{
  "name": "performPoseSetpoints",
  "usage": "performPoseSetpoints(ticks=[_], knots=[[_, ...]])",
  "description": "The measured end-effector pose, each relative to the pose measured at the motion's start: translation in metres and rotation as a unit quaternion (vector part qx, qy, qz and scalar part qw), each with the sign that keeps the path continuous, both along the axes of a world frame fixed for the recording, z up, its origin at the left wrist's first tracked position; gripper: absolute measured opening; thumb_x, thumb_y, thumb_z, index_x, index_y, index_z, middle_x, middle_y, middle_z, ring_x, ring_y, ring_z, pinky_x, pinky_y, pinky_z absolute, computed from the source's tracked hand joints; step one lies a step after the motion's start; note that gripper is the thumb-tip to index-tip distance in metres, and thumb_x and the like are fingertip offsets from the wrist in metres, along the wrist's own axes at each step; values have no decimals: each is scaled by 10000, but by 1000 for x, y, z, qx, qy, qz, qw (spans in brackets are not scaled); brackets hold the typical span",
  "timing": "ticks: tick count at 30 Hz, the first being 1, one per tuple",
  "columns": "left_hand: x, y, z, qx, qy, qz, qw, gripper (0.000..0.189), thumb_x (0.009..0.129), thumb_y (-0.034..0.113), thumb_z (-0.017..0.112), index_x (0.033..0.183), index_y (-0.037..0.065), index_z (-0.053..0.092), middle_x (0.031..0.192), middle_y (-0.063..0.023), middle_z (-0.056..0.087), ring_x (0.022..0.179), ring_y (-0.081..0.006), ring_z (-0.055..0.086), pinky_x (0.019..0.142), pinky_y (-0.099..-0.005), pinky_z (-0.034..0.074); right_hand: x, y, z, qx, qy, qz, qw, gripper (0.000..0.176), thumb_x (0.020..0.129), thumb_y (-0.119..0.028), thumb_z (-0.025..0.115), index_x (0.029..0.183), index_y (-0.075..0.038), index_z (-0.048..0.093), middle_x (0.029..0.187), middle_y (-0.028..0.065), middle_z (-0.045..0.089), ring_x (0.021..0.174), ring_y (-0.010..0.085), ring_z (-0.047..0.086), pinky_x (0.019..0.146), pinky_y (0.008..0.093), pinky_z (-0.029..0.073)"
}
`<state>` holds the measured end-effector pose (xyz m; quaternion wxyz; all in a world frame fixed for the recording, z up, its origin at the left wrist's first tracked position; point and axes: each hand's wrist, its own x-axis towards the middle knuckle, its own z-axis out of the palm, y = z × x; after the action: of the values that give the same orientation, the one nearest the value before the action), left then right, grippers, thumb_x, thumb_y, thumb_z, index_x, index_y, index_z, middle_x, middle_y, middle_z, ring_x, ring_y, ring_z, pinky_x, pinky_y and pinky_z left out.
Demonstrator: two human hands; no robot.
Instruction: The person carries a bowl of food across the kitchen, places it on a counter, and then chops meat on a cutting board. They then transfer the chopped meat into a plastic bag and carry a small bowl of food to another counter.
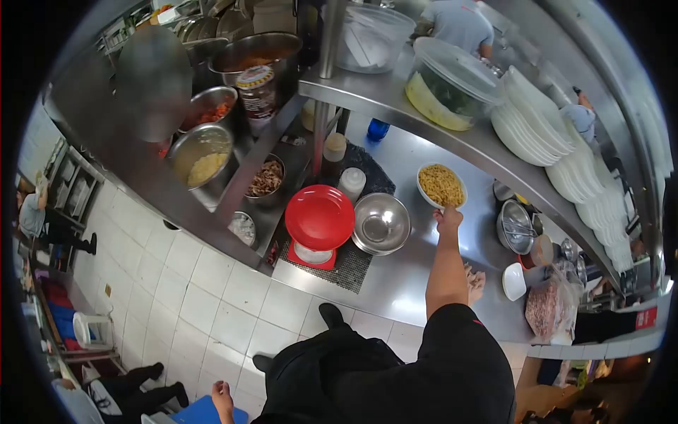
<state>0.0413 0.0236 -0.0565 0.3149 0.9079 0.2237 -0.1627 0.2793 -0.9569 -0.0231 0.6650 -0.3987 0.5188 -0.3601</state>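
Note:
My right hand (448, 219) is stretched out over the steel counter. Its fingers are closed on the near rim of a white bowl (421, 189) heaped with yellow food that looks like fried rice (442, 182). Low at the left, away from the counter, my left hand (222, 400) hangs beside my body, its fingers curled and nothing visible in them. A steel mixing bowl (381, 222) stands left of my right forearm, next to a red plate (320, 216) on a red scale (314, 263). Behind the forearm lies something pale (476, 284), partly hidden, that I cannot make out.
An overhead shelf (367, 94) holds lidded tubs and stacked white plates (526, 120). Squeeze bottles (352, 182) stand near the scale. Pots of food (201, 157) line the left. A bag of pinkish food (547, 304) and a small white dish (514, 281) sit right. Other people stand farther off.

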Motion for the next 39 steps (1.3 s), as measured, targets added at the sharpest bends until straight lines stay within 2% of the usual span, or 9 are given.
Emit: performPoseSetpoints(ticks=[5, 9, 11, 15, 20, 24, 28, 31, 39], knots=[[65, 30, -13, -132, 28, -98, 986, 357, 1032, 222, 735, 1290, -24, 700, 1146, -184, 781, 999, -275, 760, 865, -388, 604, -98, 89, 58, -108, -12, -60, 992, 284, 1072, -162, 574, 1080, 120, 617, 833, 218, 706, 548, 244, 657, 440, 373, 530], [53, 112, -31, -74, 106, -170, 977, 402, 975, 304, 788, 1222, -10, 742, 1134, -231, 790, 1054, -340, 770, 909, -427, 605, -200, 201, 99, -142, 87, -25, 986, 295, 1095, -166, 563, 1089, 124, 614, 842, 201, 708, 551, 235, 656, 433, 375, 517], [51, 158, -42, -28, 178, -202, 963, 429, 954, 342, 802, 1203, -4, 754, 1128, -246, 791, 1087, -370, 768, 931, -442, 602, -235, 271, 106, -229, 6, -27, 973, 317, 1098, -179, 566, 1107, 132, 627, 858, 190, 720, 550, 230, 658, 430, 357, 507], [50, 225, -57, -42, 200, -257, 945, 463, 939, 405, 803, 1157, -1, 759, 1099, -245, 794, 1096, -403, 758, 961, -452, 589, -298, 397, 102, -113, 48, 85, 989, 331, 1088, -189, 600, 1129, 138, 634, 878, 196, 727, 559, 226, 668, 416, 349, 511], [120, 265, -76, -57, 92, -359, 927, 474, 970, 406, 772, 1163, -25, 734, 1132, -250, 780, 1107, -420, 741, 951, -489, 581, -258, 579, 101, 6, 45, 267, 963, 245, 1052, -123, 599, 1092, 113, 655, 884, 197, 748, 611, 245, 710, 448, 357, 564], [212, 233, 26, -183, 32, -274, 944, 479, 995, 376, 775, 1288, 0, 724, 1218, -206, 772, 1136, -328, 748, 968, -421, 586, -151, 700, 76, 79, 26, 423, 902, 253, 1058, -134, 589, 1068, 105, 672, 901, 182, 754, 604, 238, 707, 459, 366, 574], [296, 267, 128, -525, 31, -94, 845, 728, 1108, 333, 658, 1700, 94, 308, 1596, -149, 555, 1325, -274, 657, 1052, -418, 567, 23, 835, 83, 25, -12, 647, 762, 255, 1071, -143, 578, 1105, 93, 666, 916, 154, 749, 608, 226, 693, 488, 361, 569], [335, 356, 177, -688, -68, 12, 722, 739, 1143, 272, 586, 1752, 174, 179, 1602, -141, 531, 1397, -285, 604, 1085, -487, 560, 166, 983, 142, -23, -41, 767, 640, 237, 1077, -134, 563, 1153, 69, 658, 953, 129, 746, 641, 209, 694, 516, 353, 562], [369, 646, 262, -640, -313, 218, 667, 680, 1099, 186, 634, 1688, 109, 302, 1550, -121, 568, 1341, -285, 643, 1077, -529, 579, 410, 1402, 227, -32, -126, 945, 300, 245, 1090, -167, 561, 1126, 51, 666, 935, 117, 745, 662, 201, 706, 531, 341, 583]])
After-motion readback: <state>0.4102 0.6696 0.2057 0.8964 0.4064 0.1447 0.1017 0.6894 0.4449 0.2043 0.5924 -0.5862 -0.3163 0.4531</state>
